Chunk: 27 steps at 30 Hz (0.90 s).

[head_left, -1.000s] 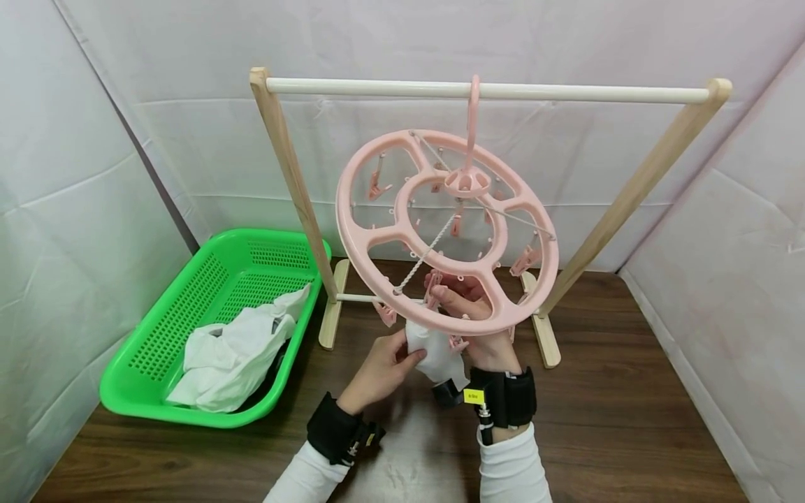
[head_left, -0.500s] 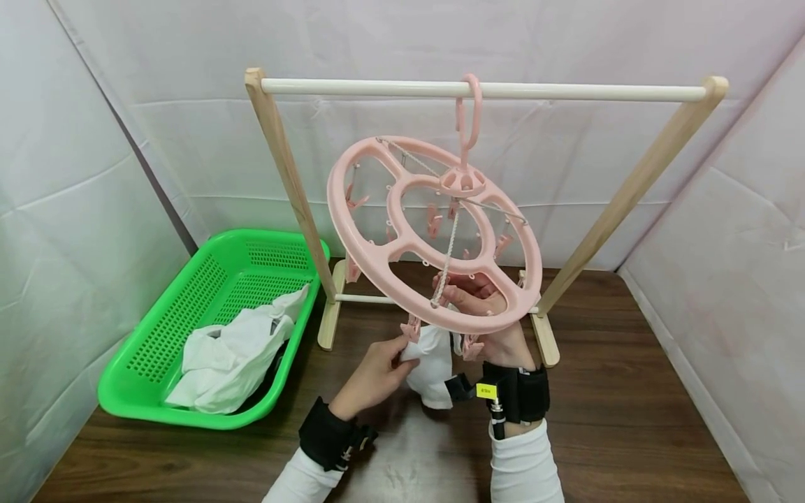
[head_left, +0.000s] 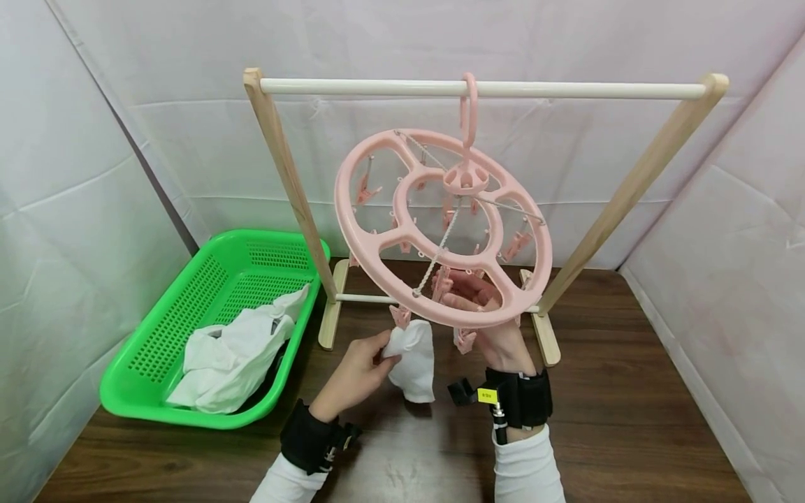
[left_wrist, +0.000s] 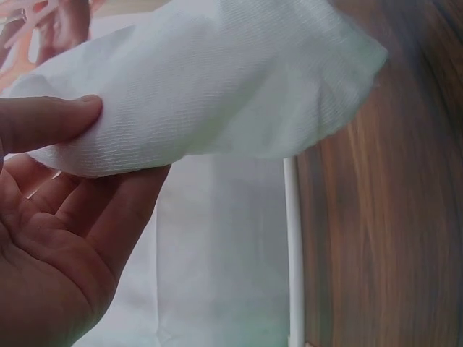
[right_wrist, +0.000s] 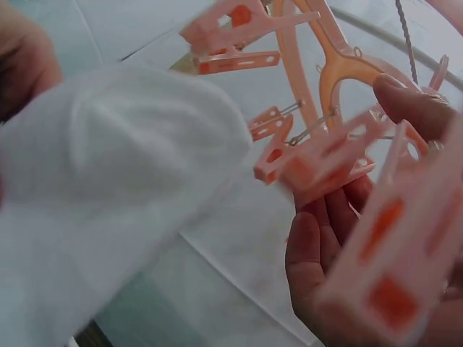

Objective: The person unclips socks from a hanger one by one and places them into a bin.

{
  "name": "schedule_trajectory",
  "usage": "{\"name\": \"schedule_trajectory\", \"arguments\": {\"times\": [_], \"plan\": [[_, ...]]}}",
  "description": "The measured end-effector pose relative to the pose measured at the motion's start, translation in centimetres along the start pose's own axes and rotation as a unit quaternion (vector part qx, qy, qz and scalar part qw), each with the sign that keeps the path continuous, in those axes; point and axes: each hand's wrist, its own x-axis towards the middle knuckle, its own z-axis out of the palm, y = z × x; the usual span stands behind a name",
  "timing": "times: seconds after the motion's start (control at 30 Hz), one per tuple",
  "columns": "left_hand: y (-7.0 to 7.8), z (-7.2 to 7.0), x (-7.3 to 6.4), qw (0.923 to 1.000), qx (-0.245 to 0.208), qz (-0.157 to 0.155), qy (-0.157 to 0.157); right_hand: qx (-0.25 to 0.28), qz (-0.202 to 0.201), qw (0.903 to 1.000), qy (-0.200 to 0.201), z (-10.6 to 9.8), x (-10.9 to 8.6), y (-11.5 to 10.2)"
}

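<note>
In the head view, my left hand (head_left: 355,370) pinches a white knitted sock (head_left: 415,363) at its left edge, thumb above and fingers beneath in the left wrist view. The sock hangs below the front rim of a tilted pink round clip hanger (head_left: 377,258), apart from my right hand. My right hand (head_left: 490,314) is beneath that rim. Its thumb and fingers stand apart around a pink clothespin (right_wrist: 333,159), whose handles are spread. Another clothespin (right_wrist: 391,253) looms close before the right wrist camera.
The hanger's hook sits on a white rod (head_left: 578,89) between wooden stand legs (head_left: 283,161). On the left, a green basket (head_left: 157,314) holds white cloth (head_left: 239,356). Several more clothespins dangle from the rings. Dark wooden tabletop (head_left: 629,412) lies below.
My left hand has drawn the sock left and a little down, away from my right hand. The hanger has swung and turned. My right hand's fingers have loosened around the clothespin.
</note>
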Motion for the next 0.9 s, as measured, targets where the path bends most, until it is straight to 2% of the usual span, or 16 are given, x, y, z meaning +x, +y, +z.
{"name": "schedule_trajectory", "arguments": {"times": [0.13, 0.27, 0.33, 0.43, 0.5, 0.57, 0.7, 0.77, 0.9], "plan": [[-0.2, -0.8, -0.3, 0.9999, 0.003, 0.006, 0.014, -0.055, 0.02, 0.9982, 0.012, -0.4, 0.0, 0.4], [-0.3, -1.9, -0.8, 0.9997, 0.012, 0.011, 0.017, -0.102, 0.076, 0.9917, 0.016, -0.7, -0.5, 0.8], [-0.4, -2.6, -1.0, 0.9996, 0.018, 0.008, 0.02, -0.117, 0.098, 0.9875, 0.037, -0.8, -1.1, 0.9], [-0.4, -3.5, -1.3, 0.9985, 0.04, 0.011, 0.035, -0.141, 0.145, 0.9756, 0.085, -1.0, -2.1, 0.8], [-0.4, -4.1, -1.5, 0.9971, 0.055, 0.017, 0.049, -0.152, 0.163, 0.9698, 0.098, -1.2, -2.7, 0.7], [-0.5, -4.9, -1.8, 0.9952, 0.07, 0.029, 0.062, -0.159, 0.173, 0.9677, 0.091, -1.5, -3.2, 0.7], [-0.4, -6.7, -2.2, 0.9916, 0.09, 0.047, 0.08, -0.179, 0.173, 0.9671, 0.053, -2.6, -4.0, 0.6], [-0.2, -7.7, -2.4, 0.9889, 0.103, 0.053, 0.092, -0.216, 0.184, 0.9579, 0.04, -3.1, -4.5, 0.5], [0.0, -10.1, -3.0, 0.9834, 0.131, 0.049, 0.115, -0.308, 0.22, 0.9257, -0.001, -4.2, -5.6, 0.2]]}}
